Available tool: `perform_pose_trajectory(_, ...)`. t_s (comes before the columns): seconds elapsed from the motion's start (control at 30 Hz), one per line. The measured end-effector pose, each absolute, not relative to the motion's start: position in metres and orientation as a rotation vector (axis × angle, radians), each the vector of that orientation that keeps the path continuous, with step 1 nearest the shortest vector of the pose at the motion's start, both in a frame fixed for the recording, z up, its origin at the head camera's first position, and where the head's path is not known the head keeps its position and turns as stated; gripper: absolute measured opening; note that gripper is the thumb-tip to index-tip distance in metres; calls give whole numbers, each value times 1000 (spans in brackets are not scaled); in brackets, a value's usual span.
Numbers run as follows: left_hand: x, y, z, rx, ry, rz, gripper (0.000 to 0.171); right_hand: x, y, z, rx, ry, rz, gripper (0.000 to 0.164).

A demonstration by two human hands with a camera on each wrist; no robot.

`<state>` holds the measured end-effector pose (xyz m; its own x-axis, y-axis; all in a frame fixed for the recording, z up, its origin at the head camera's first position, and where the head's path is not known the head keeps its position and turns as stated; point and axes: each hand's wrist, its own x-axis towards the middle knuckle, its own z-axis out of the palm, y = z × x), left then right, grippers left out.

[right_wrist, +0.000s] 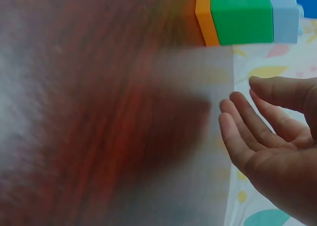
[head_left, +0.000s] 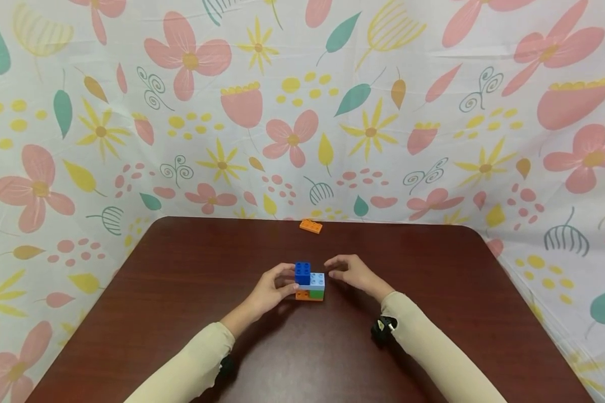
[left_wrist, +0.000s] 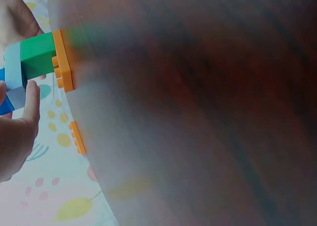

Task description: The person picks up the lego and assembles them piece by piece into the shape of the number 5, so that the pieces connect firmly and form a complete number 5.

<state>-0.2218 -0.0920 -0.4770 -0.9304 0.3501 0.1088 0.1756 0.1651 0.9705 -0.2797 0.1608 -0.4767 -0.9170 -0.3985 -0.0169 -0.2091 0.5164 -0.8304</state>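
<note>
A small stack of toy building bricks stands on the table in the head view. Its bottom is an orange plate (head_left: 302, 296), with a green brick (right_wrist: 241, 17) on the plate's right part. Across that lies a light-blue brick (head_left: 317, 279), and a dark blue brick (head_left: 302, 274) tops its left end. My left hand (head_left: 269, 290) pinches the stack from the left, thumb in front by the light-blue brick and fingers partly hidden behind. Just right of the stack, my right hand (head_left: 355, 274) holds nothing, its fingers loosely bent and apart from the bricks.
A second orange plate (head_left: 311, 226) lies near the far edge of the dark brown table (head_left: 222, 240). Behind the table hangs a flower-print cloth (head_left: 292, 73). A black wrist device (head_left: 383, 330) sits at the right sleeve.
</note>
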Motion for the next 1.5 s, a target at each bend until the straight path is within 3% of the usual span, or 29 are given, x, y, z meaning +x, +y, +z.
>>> perform_pose_trajectory(0.3, -207, -91, -449, 536, 2262, 1878, 38, -301, 164, -479, -389, 2600, -1418, 27)
perform_pose_trajectory(0.8, -206, -90, -449, 534, 2266, 1887, 38, -327, 156, -479, -366, 2546, -1530, 37)
perform_pose_trajectory(1.13, -220, -91, -476, 541, 2301, 1889, 39, -342, 146, -474, -327, 2590, -1519, 42)
perform_pose_trajectory(1.5, -217, -90, -470, 558, 2310, 1882, 39, -359, 139, -478, -254, 2621, -1527, 43)
